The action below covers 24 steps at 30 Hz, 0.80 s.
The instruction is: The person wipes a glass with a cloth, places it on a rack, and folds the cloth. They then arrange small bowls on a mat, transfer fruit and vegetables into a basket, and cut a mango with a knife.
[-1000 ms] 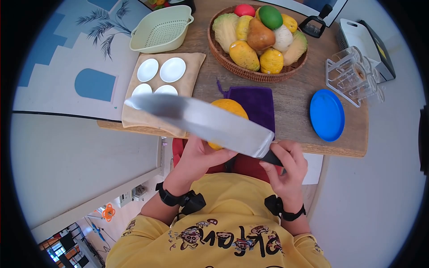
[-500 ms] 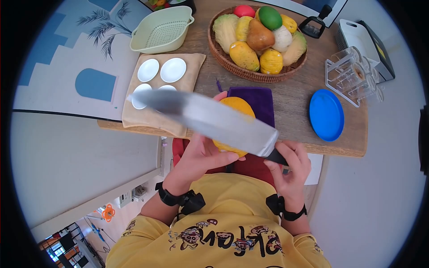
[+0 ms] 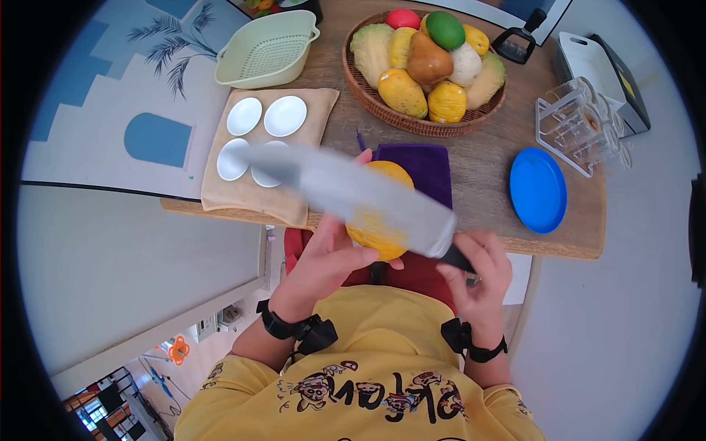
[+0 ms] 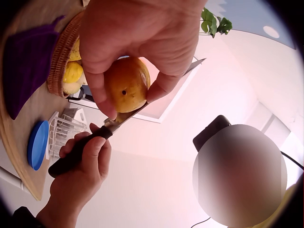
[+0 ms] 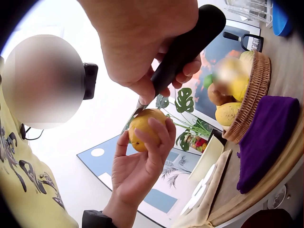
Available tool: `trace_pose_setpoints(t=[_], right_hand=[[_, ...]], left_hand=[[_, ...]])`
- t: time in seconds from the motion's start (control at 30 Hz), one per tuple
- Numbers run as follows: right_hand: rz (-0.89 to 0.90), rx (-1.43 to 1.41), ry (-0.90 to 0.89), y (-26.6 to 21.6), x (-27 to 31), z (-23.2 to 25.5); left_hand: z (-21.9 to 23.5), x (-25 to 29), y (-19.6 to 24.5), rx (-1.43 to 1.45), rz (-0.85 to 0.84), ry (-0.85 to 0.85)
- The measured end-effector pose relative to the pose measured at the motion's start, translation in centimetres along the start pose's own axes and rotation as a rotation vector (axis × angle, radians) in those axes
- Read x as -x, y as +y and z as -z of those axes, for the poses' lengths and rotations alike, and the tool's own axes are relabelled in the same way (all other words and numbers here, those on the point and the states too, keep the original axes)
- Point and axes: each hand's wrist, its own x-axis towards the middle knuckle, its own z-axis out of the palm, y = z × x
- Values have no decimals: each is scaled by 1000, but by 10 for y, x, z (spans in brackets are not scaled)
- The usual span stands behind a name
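Note:
A yellow-orange fruit (image 3: 376, 237) is gripped by the left hand (image 3: 323, 259), thumb on one side and fingers on the other. The right hand (image 3: 482, 283) grips the black handle (image 3: 456, 259) of a large knife, whose broad blade (image 3: 368, 197) lies across the fruit in the head view and points to the left. In the left wrist view the blade's edge is close against the fruit (image 4: 127, 84), below the left hand (image 4: 142, 38). The right wrist view has the right hand (image 5: 142, 42) round the handle (image 5: 183, 52), above the fruit (image 5: 145, 130).
On the wooden table (image 3: 485, 165) are a purple cloth (image 3: 430, 169), a blue plate (image 3: 538, 191), a wicker basket (image 3: 423, 128) of fruit, a glass rack (image 3: 566, 140) and a green colander (image 3: 268, 48). Several white dishes (image 3: 285, 115) sit on a beige mat (image 3: 316, 117) at the left.
The fruit has shifted slightly right and nearer the body with the left hand. The right hand and knife have moved a little to the right, and the blade covers less of the dishes.

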Motion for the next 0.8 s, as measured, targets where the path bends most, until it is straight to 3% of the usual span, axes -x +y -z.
trace_pose_setpoints(t=[0.03, 0.13, 0.2, 0.27, 0.33, 0.4, 0.47, 0.5, 0.53, 0.57, 0.73, 0.8], right_hand=[[58, -6, -75, -3, -1, 1], [118, 16, -176, -7, 2, 1], [88, -14, -116, -4, 3, -2], [72, -31, -53, -2, 0, -4], [-73, -32, -4, 2, -1, -3], [-51, -24, -13, 1, -2, -1], [79, -63, -103, -4, -4, 1], [115, -62, -134, -5, -4, 1], [114, -61, -134, -6, -3, 1], [93, -69, -116, -5, -2, 1], [-91, -92, 7, 3, -2, -2], [-46, -74, -9, 3, -3, 1]], left_hand=[[-2, -3, -1, 2, 2, -1], [-11, -10, -2, -119, -46, 275], [-3, -6, -2, -174, -13, 273], [8, 2, -2, -60, 8, -26], [10, 5, -5, -27, 39, 21], [9, 2, -5, 47, 33, -2], [6, -4, -5, 54, 14, -3], [8, -6, -9, 15, 23, 60], [10, -8, -10, -26, 30, 123], [13, -6, -9, -96, 34, 54], [3, 4, -6, -12, 51, 120], [8, 3, -10, -49, 23, 80]])
